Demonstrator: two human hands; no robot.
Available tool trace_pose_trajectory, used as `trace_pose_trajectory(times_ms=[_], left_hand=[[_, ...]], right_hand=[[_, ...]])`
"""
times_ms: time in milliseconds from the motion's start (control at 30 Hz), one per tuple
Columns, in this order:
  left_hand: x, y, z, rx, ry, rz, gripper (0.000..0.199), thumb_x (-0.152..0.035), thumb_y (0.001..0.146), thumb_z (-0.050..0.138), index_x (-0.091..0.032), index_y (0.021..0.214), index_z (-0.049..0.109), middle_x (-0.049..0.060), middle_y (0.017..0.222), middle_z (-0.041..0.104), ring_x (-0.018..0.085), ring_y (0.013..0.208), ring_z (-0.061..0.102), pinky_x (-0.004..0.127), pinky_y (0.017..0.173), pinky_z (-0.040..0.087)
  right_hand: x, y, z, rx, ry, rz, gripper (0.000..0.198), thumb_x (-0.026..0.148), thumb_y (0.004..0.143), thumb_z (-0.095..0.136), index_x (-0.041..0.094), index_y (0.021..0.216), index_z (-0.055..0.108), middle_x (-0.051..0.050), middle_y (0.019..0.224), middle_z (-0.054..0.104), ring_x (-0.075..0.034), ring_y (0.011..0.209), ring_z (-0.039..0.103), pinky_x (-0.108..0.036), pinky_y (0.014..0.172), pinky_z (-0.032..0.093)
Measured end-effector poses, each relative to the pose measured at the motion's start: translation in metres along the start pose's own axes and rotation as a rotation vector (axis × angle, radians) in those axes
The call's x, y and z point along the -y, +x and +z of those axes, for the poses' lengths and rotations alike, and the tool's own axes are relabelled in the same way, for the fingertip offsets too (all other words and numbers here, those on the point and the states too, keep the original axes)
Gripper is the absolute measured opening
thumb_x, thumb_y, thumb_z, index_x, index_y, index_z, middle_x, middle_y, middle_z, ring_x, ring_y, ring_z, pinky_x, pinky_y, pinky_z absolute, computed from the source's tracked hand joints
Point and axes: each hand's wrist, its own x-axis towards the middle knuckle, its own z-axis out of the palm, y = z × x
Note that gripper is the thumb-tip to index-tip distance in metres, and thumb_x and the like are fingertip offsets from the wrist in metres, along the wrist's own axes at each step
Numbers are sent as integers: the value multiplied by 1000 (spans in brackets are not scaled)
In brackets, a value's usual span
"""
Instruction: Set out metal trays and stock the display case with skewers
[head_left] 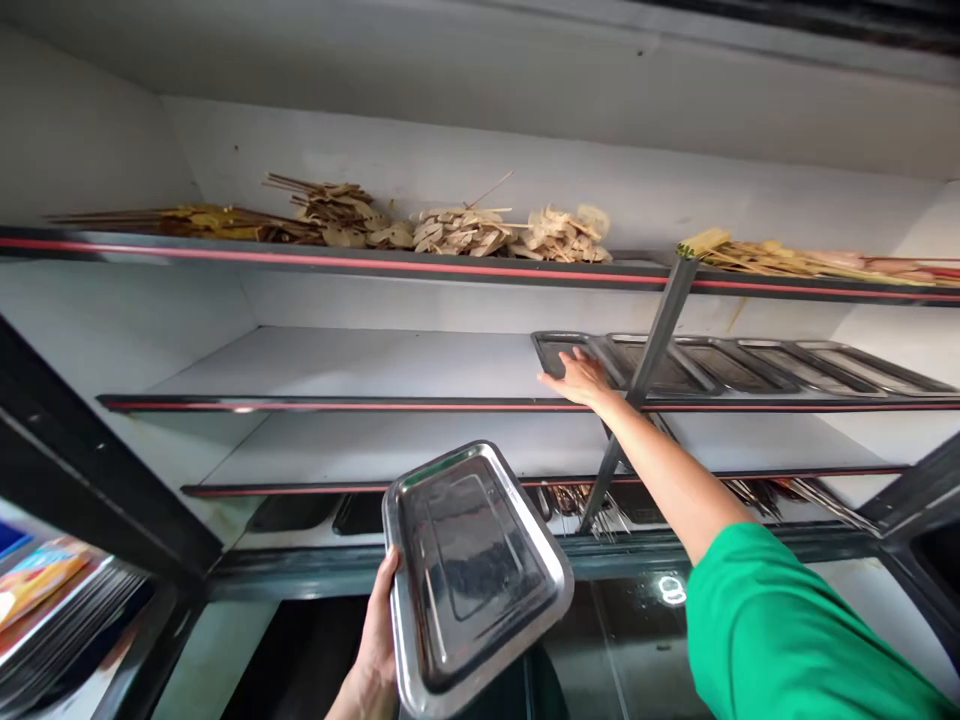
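Observation:
My left hand (382,620) is closed around the left edge of a shiny rectangular metal tray (480,570), tilted in front of the shelves. The tray's inside is bare, and the fingers beneath it are hidden. My right hand (579,378) reaches to the middle shelf (375,365), its fingers spread over the leftmost metal tray (553,345) in a row there. Whether the fingertips touch that tray, I cannot tell. Several similar trays, such as the tray (660,367) beside it, lie flat to the right.
Bundles of skewered food (465,232) lie along the top shelf, with yellow skewers (780,255) farther right. A dark upright post (664,320) divides the shelf fronts, close to my right forearm. Dark trays (296,512) and metal skewers (577,500) sit at the bottom.

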Motion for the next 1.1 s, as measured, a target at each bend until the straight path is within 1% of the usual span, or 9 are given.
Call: trace_pose_trajectory(times_ms=[67, 167, 233, 333, 567, 667, 800, 933, 1100], left_hand=[[6, -3, 0, 4, -16, 19, 53, -38, 81, 63, -8, 123, 56, 15, 89, 71, 36, 92, 65, 53, 90, 46], [15, -10, 3, 74, -56, 0, 47, -40, 82, 61, -7, 115, 61, 15, 88, 71, 36, 93, 64, 54, 93, 44], [20, -15, 6, 135, -70, -16, 48, -45, 82, 59, -7, 110, 64, 16, 93, 70, 36, 97, 63, 54, 95, 42], [25, -21, 10, 178, -62, -7, 49, -47, 82, 59, -5, 104, 66, 18, 95, 70, 37, 102, 61, 54, 97, 40], [21, -21, 0, 287, -112, -35, 50, -52, 80, 59, -7, 100, 67, 16, 93, 70, 36, 107, 58, 53, 101, 36], [9, -17, -13, 274, -125, -32, 54, -53, 81, 57, -5, 105, 65, 17, 93, 70, 37, 107, 58, 53, 101, 36], [-17, -14, -30, 262, -128, -41, 59, -52, 84, 53, -4, 118, 59, 19, 97, 69, 36, 105, 59, 52, 101, 37], [-49, -14, -41, 349, -140, -83, 60, -53, 85, 49, -7, 123, 56, 17, 98, 69, 35, 102, 61, 52, 100, 38], [-86, -18, -45, 432, -175, -142, 68, -57, 82, 51, -12, 133, 47, 17, 106, 67, 37, 108, 58, 53, 102, 34]], right_hand=[[13, -42, 0, -13, 54, -106, 52, 56, 89, 37, 16, 110, 62, -15, 112, 61, -30, 108, 54, -40, 93, 37], [27, -114, 10, 340, 46, -309, 47, 55, 88, 41, 18, 77, 68, -12, 76, 68, -25, 74, 64, -33, 69, 44], [31, -150, 19, 460, -7, -412, 39, 49, 87, 46, 19, 73, 68, -11, 76, 69, -24, 71, 64, -31, 64, 43], [35, -172, 27, 436, -66, -418, 34, 41, 88, 46, 18, 82, 69, -13, 87, 71, -24, 81, 66, -29, 66, 44], [47, -162, 24, 416, -76, -406, 37, 42, 86, 48, 18, 64, 63, -11, 70, 67, -23, 70, 63, -28, 61, 39], [55, -157, 23, 426, 215, -359, 38, 42, 82, 51, 18, 53, 47, -1, 52, 52, -14, 52, 50, -24, 50, 29], [76, -152, 17, 523, 748, -187, 38, 45, 74, 56, 20, 56, 35, 7, 47, 36, -7, 43, 32, -20, 43, 20], [97, -137, 3, 608, 1103, -18, 39, 50, 65, 64, 20, 59, 40, 5, 49, 47, -8, 42, 40, -20, 41, 30], [100, -73, -3, 448, 1253, 148, 28, 41, 71, 66, 18, 67, 51, 1, 53, 55, -11, 45, 50, -23, 47, 42]])
